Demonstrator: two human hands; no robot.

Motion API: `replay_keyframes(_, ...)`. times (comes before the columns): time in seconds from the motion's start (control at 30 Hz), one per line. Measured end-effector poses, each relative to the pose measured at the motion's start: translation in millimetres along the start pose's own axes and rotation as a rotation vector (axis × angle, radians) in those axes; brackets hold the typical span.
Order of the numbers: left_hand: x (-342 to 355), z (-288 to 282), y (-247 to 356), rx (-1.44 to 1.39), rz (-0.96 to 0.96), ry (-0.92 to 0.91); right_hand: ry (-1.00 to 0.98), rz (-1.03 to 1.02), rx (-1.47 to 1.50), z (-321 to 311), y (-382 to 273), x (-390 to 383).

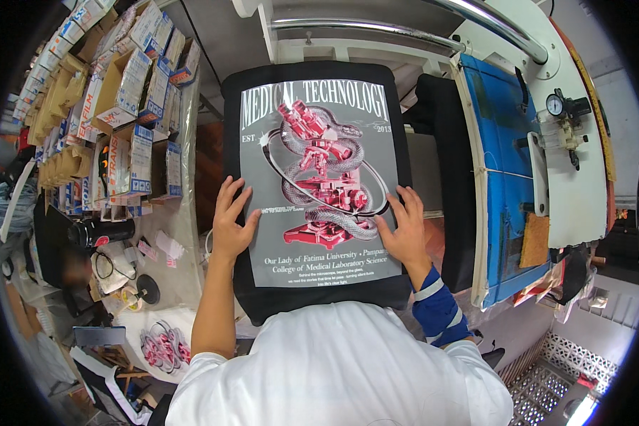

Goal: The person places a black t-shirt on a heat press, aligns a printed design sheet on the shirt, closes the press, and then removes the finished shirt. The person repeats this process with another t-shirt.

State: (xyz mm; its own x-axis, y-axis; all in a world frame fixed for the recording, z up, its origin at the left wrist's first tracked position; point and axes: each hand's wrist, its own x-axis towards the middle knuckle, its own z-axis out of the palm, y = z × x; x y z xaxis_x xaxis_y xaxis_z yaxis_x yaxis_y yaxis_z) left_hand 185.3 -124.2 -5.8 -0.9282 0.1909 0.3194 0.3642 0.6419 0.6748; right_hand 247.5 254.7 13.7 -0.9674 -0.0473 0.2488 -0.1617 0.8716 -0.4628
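Note:
A grey printed transfer sheet (266, 177), with white lettering and a red microscope wound by a grey snake, lies flat on black fabric (397, 99) in front of me. The fabric is spread over a padded rectangular bed; whether it is a shirt I cannot tell. My left hand (232, 224) rests at the sheet's left edge, thumb and fingers apart. On the opposite edge lies my right hand (406, 226), its fingers spread and the thumb over the print. Neither hand grips anything. Around my right forearm is a blue sleeve with pale stripes (439, 311).
Stacked cardboard boxes (129, 160) fill a plastic-covered table at the left. A white press frame with metal bars (366, 25) stands at the back. Rightward are a blue panel (504, 153), a pressure gauge (555, 106) and more black fabric (453, 184). A similar print (165, 346) lies lower left.

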Motion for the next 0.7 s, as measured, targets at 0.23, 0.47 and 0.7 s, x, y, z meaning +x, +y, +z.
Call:
replay_keyframes(0.23,0.2,0.2,-0.3,-0.019,-0.014,-0.005,0.017,-0.002,0.018,0.7,0.5,0.2)
replay_keyframes(0.47,0.9,0.2,-0.4,0.022,-0.012,-0.025,0.012,0.007,0.011,-1.6,0.2,0.7)
replay_keyframes(0.7,2.2,0.1,1.6,0.009,-0.009,-0.024,0.030,0.008,0.038,-0.9,2.1,0.2)
